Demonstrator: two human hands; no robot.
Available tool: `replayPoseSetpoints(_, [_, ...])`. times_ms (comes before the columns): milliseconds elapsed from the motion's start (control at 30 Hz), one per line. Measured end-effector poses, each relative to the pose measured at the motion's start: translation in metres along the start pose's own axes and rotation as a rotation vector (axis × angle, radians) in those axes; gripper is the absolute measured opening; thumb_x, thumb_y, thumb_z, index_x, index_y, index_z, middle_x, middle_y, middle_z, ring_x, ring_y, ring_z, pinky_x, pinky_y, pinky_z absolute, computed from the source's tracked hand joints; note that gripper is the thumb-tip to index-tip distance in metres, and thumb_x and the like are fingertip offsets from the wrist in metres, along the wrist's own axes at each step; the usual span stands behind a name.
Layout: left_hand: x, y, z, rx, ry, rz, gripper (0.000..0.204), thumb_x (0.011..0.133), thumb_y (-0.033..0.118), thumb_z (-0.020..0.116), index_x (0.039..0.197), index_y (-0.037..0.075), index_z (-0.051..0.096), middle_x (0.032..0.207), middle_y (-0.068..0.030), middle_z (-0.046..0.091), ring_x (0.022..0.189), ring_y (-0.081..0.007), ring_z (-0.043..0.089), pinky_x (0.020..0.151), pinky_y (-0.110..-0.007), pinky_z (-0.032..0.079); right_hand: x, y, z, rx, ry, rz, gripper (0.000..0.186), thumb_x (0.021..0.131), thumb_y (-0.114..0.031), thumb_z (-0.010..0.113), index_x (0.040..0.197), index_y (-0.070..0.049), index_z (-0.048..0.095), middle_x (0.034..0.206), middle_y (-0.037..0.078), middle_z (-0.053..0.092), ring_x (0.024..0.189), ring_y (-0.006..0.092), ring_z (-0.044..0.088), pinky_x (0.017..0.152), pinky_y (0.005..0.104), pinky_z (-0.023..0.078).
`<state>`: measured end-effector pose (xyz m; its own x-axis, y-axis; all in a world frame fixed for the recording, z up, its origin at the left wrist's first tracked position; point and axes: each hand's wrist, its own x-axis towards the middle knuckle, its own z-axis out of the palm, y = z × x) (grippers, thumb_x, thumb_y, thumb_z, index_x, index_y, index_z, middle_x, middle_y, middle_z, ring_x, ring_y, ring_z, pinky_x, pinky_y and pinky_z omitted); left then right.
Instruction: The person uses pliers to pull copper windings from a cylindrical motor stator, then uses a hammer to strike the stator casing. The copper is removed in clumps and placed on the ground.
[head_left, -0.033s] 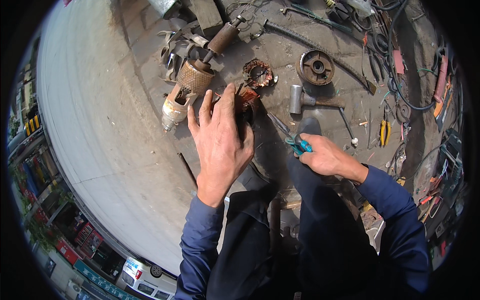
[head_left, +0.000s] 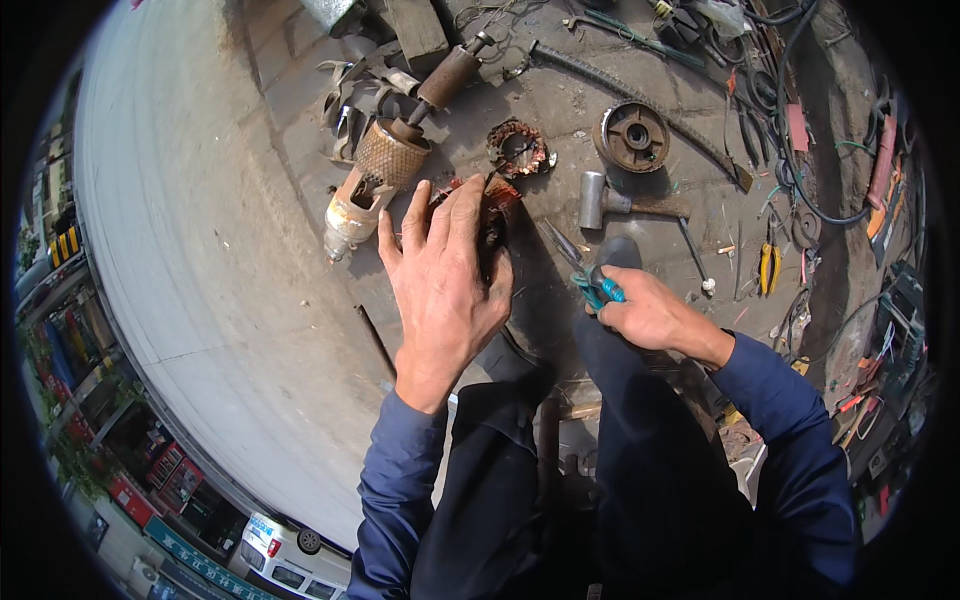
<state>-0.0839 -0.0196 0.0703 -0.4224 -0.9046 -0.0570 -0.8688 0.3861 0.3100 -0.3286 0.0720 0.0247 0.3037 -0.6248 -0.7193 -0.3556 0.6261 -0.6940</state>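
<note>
My left hand (head_left: 445,285) is curled over a dark cylindrical part with reddish copper windings (head_left: 500,200), its fingers on and around it. My right hand (head_left: 635,310) grips the teal handles of a long-bladed cutting tool (head_left: 565,245), its blades pointing up-left toward that part. A loose ring of copper winding (head_left: 515,150) lies just above. Left of my left hand lies a rusty cylindrical assembly with a perforated sleeve (head_left: 390,150). A hammer (head_left: 600,200) and a rusty round hub (head_left: 630,135) lie right of the windings.
My knees and shoes (head_left: 635,410) are below. Yellow-handled pliers (head_left: 769,265), a long ribbed bar (head_left: 690,135), bent metal strips (head_left: 350,110) and cables (head_left: 820,210) lie around on the paving. A white van (head_left: 285,560) stands at the lower-left rim.
My left hand has shifted slightly rightward over the wound part, its fingers a little lower. The right hand and its tool are nearly still.
</note>
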Motion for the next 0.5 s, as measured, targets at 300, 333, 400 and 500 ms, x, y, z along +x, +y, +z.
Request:
replayPoseSetpoints(300, [-0.009, -0.036, 0.011, -0.412, 0.279, 0.321, 0.031, 0.072, 0.026, 0.073, 0.097, 0.010, 0.082, 0.079, -0.0026, 0.073, 0.083, -0.0228, 0.072, 0.110, -0.051, 0.050, 0.029, -0.003, -0.019, 0.115, -0.005, 0.008, 0.024, 0.090, -0.008, 0.063, 0.111, 0.002, 0.068, 0.094, 0.006, 0.069, 0.074, 0.0144, 0.063, 0.068, 0.0327, 0.052])
replayPoseSetpoints(333, [-0.007, -0.040, 0.014, -0.426, 0.308, 0.356, 0.029, 0.068, 0.022, 0.072, 0.093, 0.010, 0.081, 0.073, -0.0022, 0.069, 0.071, -0.0220, 0.066, 0.103, -0.047, 0.053, 0.033, -0.006, -0.021, 0.087, 0.002, 0.001, 0.027, 0.090, -0.009, 0.063, 0.114, 0.002, 0.068, 0.096, 0.006, 0.070, 0.078, 0.0153, 0.063, 0.073, 0.0329, 0.053])
replayPoseSetpoints(400, [-0.002, -0.052, 0.012, -0.401, 0.249, 0.449, 0.030, 0.066, 0.018, 0.070, 0.092, 0.009, 0.081, 0.069, -0.0018, 0.065, 0.067, -0.0230, 0.062, 0.099, -0.045, 0.054, 0.043, -0.014, -0.022, 0.017, 0.040, -0.055, 0.028, 0.090, -0.010, 0.064, 0.115, 0.002, 0.068, 0.097, 0.007, 0.071, 0.083, 0.0158, 0.063, 0.078, 0.0333, 0.052])
replayPoseSetpoints(500, [0.008, -0.074, 0.001, -0.360, 0.166, 0.613, 0.039, 0.056, 0.014, 0.068, 0.093, 0.009, 0.080, 0.063, -0.0012, 0.057, 0.061, -0.0244, 0.055, 0.092, -0.042, 0.054, 0.057, -0.029, -0.020, -0.023, 0.056, -0.123, 0.029, 0.091, -0.011, 0.065, 0.116, 0.001, 0.068, 0.099, 0.007, 0.071, 0.090, 0.0159, 0.062, 0.086, 0.0338, 0.051])
